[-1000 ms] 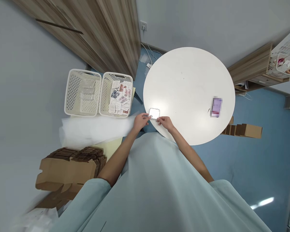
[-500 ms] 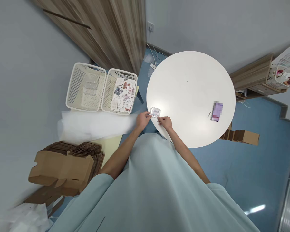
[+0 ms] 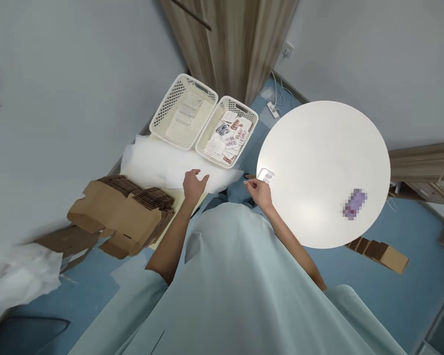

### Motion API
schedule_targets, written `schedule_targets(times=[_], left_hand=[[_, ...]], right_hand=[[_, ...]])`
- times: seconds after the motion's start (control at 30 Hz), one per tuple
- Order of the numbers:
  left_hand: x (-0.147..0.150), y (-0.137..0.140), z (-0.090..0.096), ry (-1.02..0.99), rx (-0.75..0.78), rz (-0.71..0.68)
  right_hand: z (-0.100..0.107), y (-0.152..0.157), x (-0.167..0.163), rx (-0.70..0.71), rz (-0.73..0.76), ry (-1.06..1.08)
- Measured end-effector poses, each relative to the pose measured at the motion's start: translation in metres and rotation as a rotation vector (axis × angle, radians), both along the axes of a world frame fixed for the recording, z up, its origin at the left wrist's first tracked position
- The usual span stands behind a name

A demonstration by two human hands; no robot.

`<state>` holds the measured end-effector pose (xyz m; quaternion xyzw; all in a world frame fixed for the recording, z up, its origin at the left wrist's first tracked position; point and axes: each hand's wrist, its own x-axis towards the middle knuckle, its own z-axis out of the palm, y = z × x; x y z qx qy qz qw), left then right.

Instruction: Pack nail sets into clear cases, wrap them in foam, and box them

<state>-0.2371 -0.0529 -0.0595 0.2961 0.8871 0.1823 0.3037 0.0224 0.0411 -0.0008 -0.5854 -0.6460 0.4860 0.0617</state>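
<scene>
While the round table has a smooth white top, the two cream plastic baskets to its left, in the head view, have perforated walls; below them lie thin, translucent white sheets and flattened brown cardboard. A small, clear case, squarish with rounded corners and pale contents, lies at the table's left edge. The right hand, thumb and fingers bent together, covers its near side; I cannot tell whether they grip anything. The left hand, fingers well spread, holds nothing above the sheets. A purple item, perhaps a phone, is blurred into blocks.
</scene>
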Motion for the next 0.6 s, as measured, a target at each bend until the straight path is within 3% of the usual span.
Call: schedule_targets(times=[0.17,0.33,0.6], left_hand=[[-0.042,-0.026,-0.029,0.022,-0.044,0.039],[-0.040,-0.026,-0.046,0.117,-0.086,0.007],[-0.037,-0.030,-0.052,0.187,-0.080,-0.108]], right_hand=[[0.000,-0.006,-0.047,0.032,0.145,-0.001],[0.010,-0.011,-0.068,0.024,0.180,-0.038],[0.012,-0.019,-0.071,0.034,0.208,-0.087]])
